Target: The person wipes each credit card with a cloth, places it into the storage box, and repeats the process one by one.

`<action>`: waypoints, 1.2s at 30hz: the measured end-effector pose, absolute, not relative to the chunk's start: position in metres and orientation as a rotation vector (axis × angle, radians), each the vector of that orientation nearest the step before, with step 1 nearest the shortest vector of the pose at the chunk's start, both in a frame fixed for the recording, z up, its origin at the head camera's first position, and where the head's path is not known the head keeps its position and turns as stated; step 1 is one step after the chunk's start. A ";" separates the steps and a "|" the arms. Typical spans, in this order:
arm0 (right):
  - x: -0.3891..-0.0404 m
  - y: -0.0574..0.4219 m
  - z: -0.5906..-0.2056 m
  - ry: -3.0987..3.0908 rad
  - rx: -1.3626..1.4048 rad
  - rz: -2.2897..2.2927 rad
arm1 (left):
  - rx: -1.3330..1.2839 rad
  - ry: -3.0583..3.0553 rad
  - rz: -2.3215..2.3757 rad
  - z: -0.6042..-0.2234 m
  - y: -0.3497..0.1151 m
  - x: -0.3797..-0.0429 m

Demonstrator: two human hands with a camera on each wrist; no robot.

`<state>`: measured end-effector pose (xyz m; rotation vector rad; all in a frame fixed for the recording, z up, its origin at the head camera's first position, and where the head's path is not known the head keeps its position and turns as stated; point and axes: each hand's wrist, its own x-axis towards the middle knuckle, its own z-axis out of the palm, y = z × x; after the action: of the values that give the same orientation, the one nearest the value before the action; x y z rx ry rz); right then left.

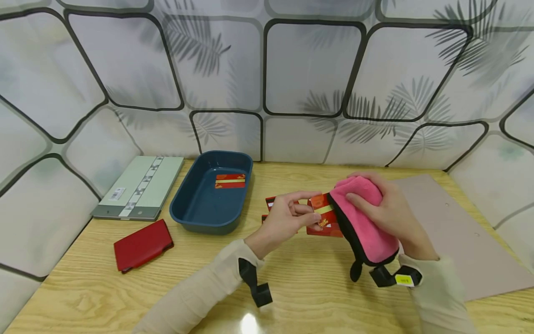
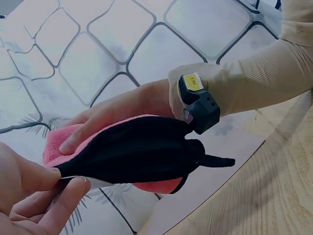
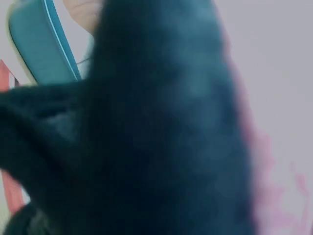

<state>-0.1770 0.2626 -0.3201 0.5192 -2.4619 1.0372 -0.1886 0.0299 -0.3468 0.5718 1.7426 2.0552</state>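
A plush pink pouch with black trim [image 1: 377, 236] is gripped by my right hand [image 1: 394, 215], its thumb lying across the pink side. My left hand [image 1: 275, 220] pinches a red card with a gold band [image 1: 319, 202] at the pouch's left edge, and part of that card is covered by the pouch. In the left wrist view the black side of the pouch [image 2: 142, 156] faces the camera, with the card's pale edge [image 2: 98, 181] by the left fingertips. Blurred dark fabric of the pouch [image 3: 166, 122] fills most of the right wrist view.
More red cards [image 1: 329, 230] lie on the table below the hands, partly hidden. A blue tray [image 1: 204, 225] holds one red card [image 1: 230, 181]. At left are a red wallet [image 1: 143, 245] and a pale green folder [image 1: 135, 185]; a greyish-pink board [image 1: 463, 241] lies at right.
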 end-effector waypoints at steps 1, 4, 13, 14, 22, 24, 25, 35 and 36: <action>-0.177 0.261 -0.320 -2.454 0.546 1.018 | 0.571 1.740 2.056 -0.347 0.030 -0.188; -0.175 0.255 -0.320 -2.441 0.626 0.987 | 0.581 1.740 2.052 -0.346 0.029 -0.188; -0.169 0.234 -0.318 -2.373 0.749 1.010 | 0.629 1.672 2.102 -0.348 0.027 -0.190; -0.169 0.233 -0.317 -2.364 0.754 1.020 | 0.641 1.665 2.109 -0.348 0.027 -0.191; -0.171 0.243 -0.317 -2.369 0.667 1.001 | 0.650 1.704 2.106 -0.346 0.027 -0.190; -0.173 0.248 -0.317 -2.368 0.639 0.990 | 0.634 1.717 2.104 -0.345 0.027 -0.190; -0.174 0.250 -0.318 -2.366 0.619 0.978 | 0.631 1.720 2.107 -0.345 0.027 -0.190; -0.176 0.269 -0.318 -2.375 0.404 0.907 | 0.646 1.779 2.150 -0.343 0.024 -0.190; -0.175 0.271 -0.317 -2.367 0.389 0.904 | 0.655 1.778 2.159 -0.343 0.024 -0.190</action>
<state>-0.1754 0.2708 -0.3170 0.3893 -2.3669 0.9038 -0.1904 0.0243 -0.3431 0.6549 1.7779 2.1587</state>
